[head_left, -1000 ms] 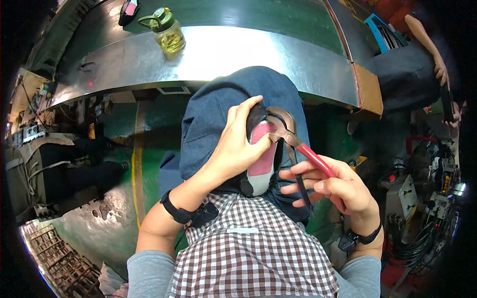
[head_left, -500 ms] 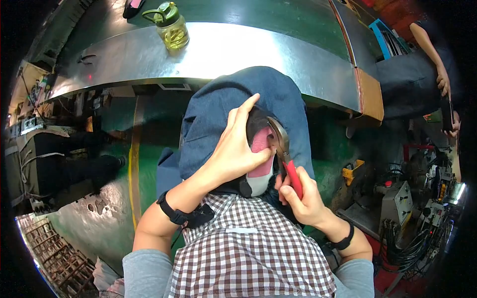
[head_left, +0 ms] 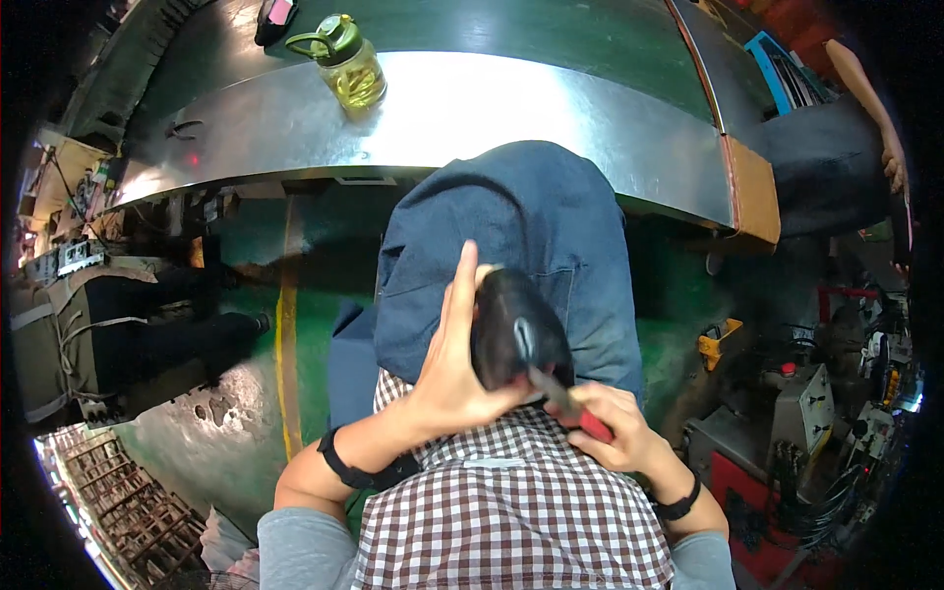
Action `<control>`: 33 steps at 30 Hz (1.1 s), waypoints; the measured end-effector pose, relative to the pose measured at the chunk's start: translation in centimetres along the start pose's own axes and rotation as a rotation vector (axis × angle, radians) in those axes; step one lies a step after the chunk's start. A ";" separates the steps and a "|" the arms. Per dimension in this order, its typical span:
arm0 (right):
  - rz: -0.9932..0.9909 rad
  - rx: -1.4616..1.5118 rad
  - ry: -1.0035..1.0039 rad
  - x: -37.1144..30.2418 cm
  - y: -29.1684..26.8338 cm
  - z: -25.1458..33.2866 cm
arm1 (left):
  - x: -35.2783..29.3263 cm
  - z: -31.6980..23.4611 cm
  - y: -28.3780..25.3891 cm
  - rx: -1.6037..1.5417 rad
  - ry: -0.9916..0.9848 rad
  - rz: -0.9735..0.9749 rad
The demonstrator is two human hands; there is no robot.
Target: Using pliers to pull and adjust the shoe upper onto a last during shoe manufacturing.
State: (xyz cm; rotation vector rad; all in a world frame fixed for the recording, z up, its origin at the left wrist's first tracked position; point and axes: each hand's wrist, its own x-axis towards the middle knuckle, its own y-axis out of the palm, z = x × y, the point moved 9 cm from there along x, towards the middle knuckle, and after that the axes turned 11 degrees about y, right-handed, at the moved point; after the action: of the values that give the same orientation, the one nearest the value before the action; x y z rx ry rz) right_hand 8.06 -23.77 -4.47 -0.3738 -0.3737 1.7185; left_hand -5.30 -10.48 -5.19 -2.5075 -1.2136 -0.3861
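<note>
Over my lap, my left hand (head_left: 447,379) grips a black shoe (head_left: 511,315) from its left side, thumb underneath and index finger stretched up along it. The shoe's smooth dark top faces up, with a shiny patch near its middle. My right hand (head_left: 619,428) is closed round the red handle of a pair of pincers (head_left: 593,425). Their metal head is blurred and lies at the near end of the shoe, close to my left thumb. Whether the jaws grip the edge there, I cannot tell.
A metal-edged bench (head_left: 265,108) runs across in front of my knees, with a green-lidded bottle (head_left: 354,74) and a black and pink shoe piece (head_left: 275,18) on it. Another person's arm (head_left: 870,98) shows at the right. Machinery with cables (head_left: 806,423) stands at the lower right.
The shoe has turned over: its pink underside faced up before, now its black top does. Both hands have come nearer my body, and the pincers have swung from pointing up to pointing leftward.
</note>
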 end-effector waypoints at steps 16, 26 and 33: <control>0.065 0.980 0.432 -4.1 -3.7 -1.6 | -3.6 -3.0 -0.3 -0.150 0.198 0.171; 0.221 0.832 0.564 -0.4 -1.1 -0.2 | 2.2 1.8 0.0 0.098 -0.163 0.030; 0.150 0.766 0.579 0.6 -1.0 -0.6 | 2.6 1.9 0.5 0.107 -0.163 0.016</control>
State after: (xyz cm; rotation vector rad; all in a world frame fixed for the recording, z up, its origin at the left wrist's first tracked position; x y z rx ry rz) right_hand 9.07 -22.99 -4.59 -0.3116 0.7331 1.6708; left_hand -3.11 -8.21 -6.02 -2.4941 -1.2372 -0.1104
